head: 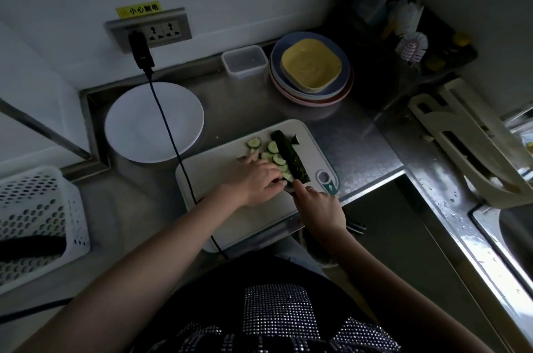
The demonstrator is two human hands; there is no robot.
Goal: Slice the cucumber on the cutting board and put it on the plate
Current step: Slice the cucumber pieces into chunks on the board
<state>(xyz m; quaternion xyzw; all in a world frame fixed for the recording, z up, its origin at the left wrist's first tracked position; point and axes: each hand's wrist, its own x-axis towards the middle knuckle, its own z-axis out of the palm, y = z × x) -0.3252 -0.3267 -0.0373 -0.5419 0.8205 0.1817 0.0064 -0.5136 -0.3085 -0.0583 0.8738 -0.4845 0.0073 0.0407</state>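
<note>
A white cutting board [219, 179] lies on the steel counter. On it sits a dark green cucumber [292, 157], angled away from me, with several pale slices [272, 147] along its left side and a cut end piece [295, 139] at its far tip. My left hand [256, 179] covers the nearer slices, its fingers curled over them and their tips at the cucumber's near end. My right hand [317, 208] grips a knife, index finger stretched forward toward the cucumber; only the dark handle end [357, 227] shows. A white plate [138, 127] stands left of the board.
A black cable [170, 133] runs from the wall socket [155, 31] over the plate's edge and the board. Stacked plates [311, 72] and a clear box [244, 60] stand behind. A white basket [37, 217] sits at left, a sink [507, 237] at right.
</note>
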